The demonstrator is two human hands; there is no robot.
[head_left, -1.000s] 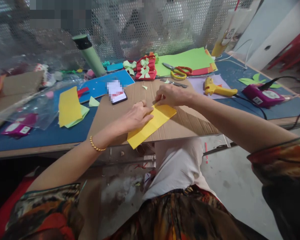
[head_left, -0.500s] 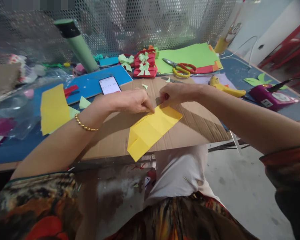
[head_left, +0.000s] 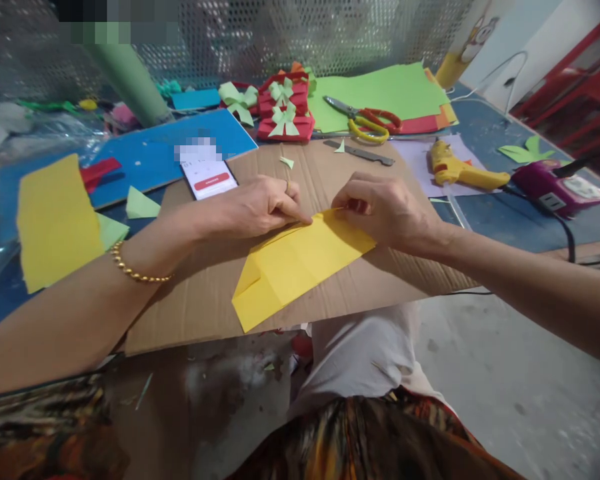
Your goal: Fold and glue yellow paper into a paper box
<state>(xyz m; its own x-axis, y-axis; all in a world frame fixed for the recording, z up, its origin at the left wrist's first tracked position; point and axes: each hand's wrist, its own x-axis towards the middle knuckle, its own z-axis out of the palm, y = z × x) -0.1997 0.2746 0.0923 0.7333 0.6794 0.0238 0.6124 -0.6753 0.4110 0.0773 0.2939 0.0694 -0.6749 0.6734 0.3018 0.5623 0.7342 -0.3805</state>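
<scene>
A folded sheet of yellow paper (head_left: 295,263) lies aslant on a piece of brown cardboard (head_left: 180,300), creases running across it. Its left end is folded in at the corner, and a narrow flap runs along the far edge. My left hand (head_left: 263,207) is closed, its index fingertip pressing on the far edge of the paper. Thumb and fingers of my right hand (head_left: 385,210) pinch that same edge farther right. A phone (head_left: 213,180) lies just beyond my left hand, and pale green scraps (head_left: 143,203) lie near my left wrist.
Scissors (head_left: 365,120) rest on green paper sheets (head_left: 380,90) at the back, beside red paper pieces with green bows (head_left: 285,110). A blade (head_left: 367,155), a yellow glue gun (head_left: 465,170) and a purple box (head_left: 560,183) stand right. Yellow card (head_left: 57,220) lies left; a green bottle (head_left: 130,83) stands behind.
My right hand has slid right along the paper's far edge and turned, its fingers now more visible. My left fingertip stays on the edge. The view has shifted slightly closer.
</scene>
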